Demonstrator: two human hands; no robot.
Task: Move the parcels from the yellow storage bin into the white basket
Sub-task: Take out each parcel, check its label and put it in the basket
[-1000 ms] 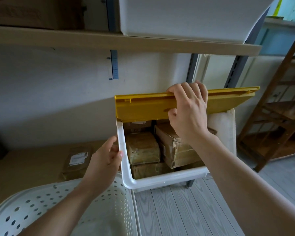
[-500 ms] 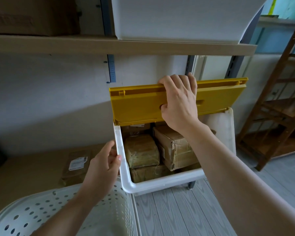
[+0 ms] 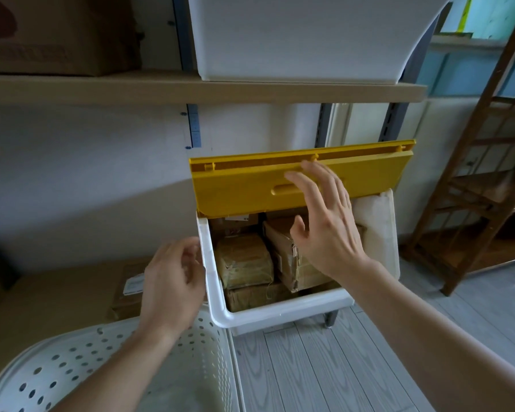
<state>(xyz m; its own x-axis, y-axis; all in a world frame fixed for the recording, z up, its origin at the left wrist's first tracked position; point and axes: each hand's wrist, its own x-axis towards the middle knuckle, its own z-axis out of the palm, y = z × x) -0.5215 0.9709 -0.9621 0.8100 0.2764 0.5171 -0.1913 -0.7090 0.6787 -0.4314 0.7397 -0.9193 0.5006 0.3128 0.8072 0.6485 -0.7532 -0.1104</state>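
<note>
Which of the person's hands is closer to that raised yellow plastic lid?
The right hand. It is spread open directly in front of the yellow plastic lid, fingertips at its face. The left hand sits lower, beside the bin's white left rim.

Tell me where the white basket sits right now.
In the head view the white basket fills the lower left corner, on the floor under the left hand, its right wall beside the front left corner of the storage bin.
</note>
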